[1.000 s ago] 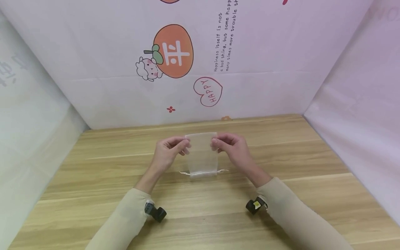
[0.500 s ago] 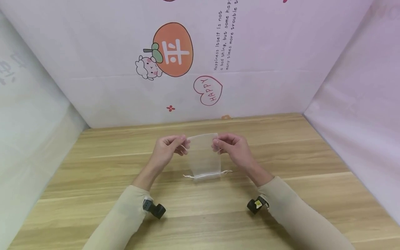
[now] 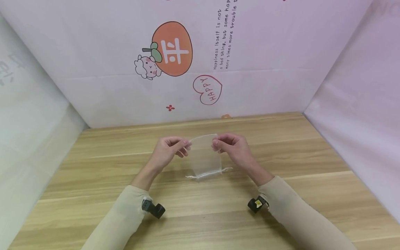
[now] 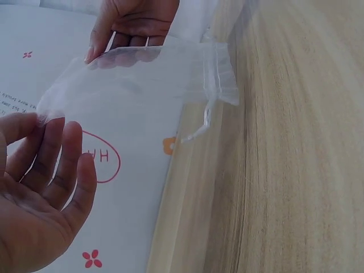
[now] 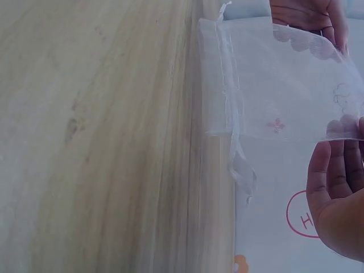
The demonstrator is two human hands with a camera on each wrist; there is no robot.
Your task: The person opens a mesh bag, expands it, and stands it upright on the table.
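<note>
A sheer white drawstring pouch (image 3: 204, 154) hangs between my two hands above the wooden table, its drawstring end pointing down. My left hand (image 3: 168, 149) pinches the pouch's upper left corner between thumb and index finger; the other fingers are loosely bent, as the left wrist view shows. At the upper right corner, my right hand (image 3: 232, 147) pinches the edge with its thumb in front, and some fingertips show through the mesh. White cord ends stick out on both sides of the gathered band (image 5: 230, 85). The pouch looks flat, and nothing shows inside it.
The wood-grain tabletop (image 3: 200, 215) runs back to a printed white cloth wall (image 3: 265, 93). White cloth also closes off the left and right sides. Each sleeved forearm carries a small black wrist camera (image 3: 154, 209).
The pouch has tilted: its left upper corner sank slightly and its drawstring end swung a little to the right. Both hands keep their pinch and have barely moved.
</note>
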